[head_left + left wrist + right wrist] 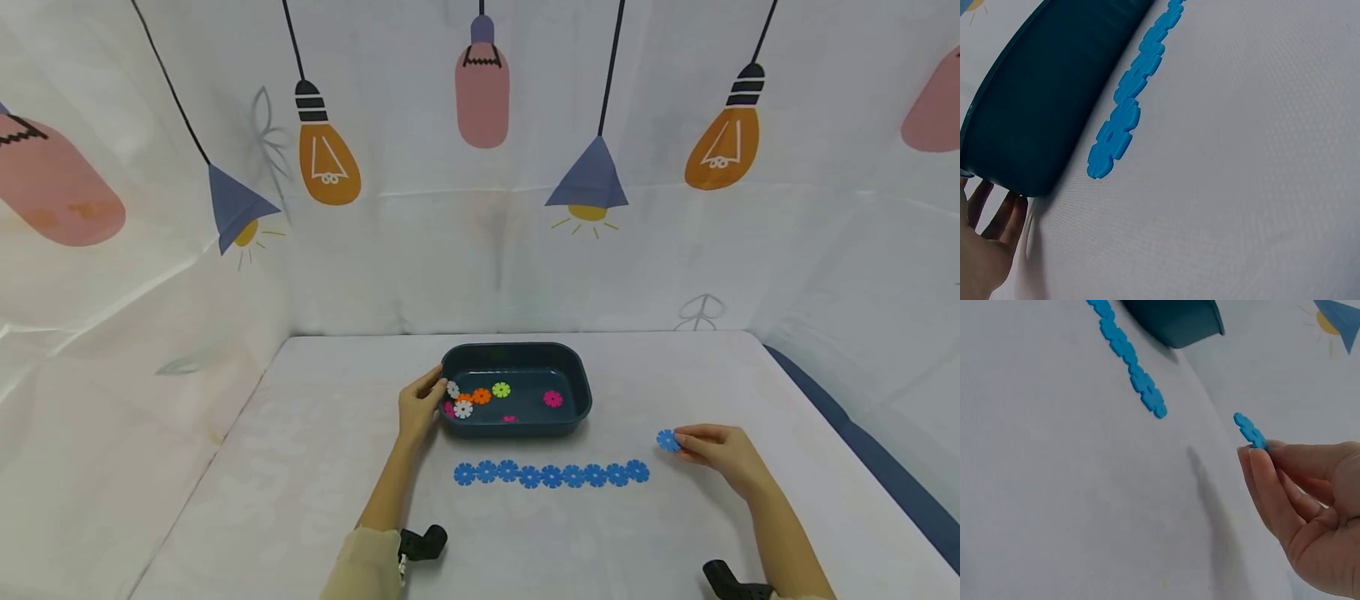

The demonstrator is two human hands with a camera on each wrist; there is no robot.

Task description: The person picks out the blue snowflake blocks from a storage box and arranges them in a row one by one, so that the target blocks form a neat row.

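My right hand pinches a blue flower-shaped disc between thumb and fingers, above the table to the right of a linked row. That row of blue flower-shaped discs lies on the table in front of a dark teal tray; several discs are joined edge to edge. At the tray's left end, my left hand grips the wall near the rim. Inside the tray are loose flower discs: white, orange, yellow-green and pink.
A white cloth covers the table. Behind it hangs a white sheet printed with lamps and bulbs. A dark blue strip runs along the table's right edge. Black wrist devices sit on both wrists.
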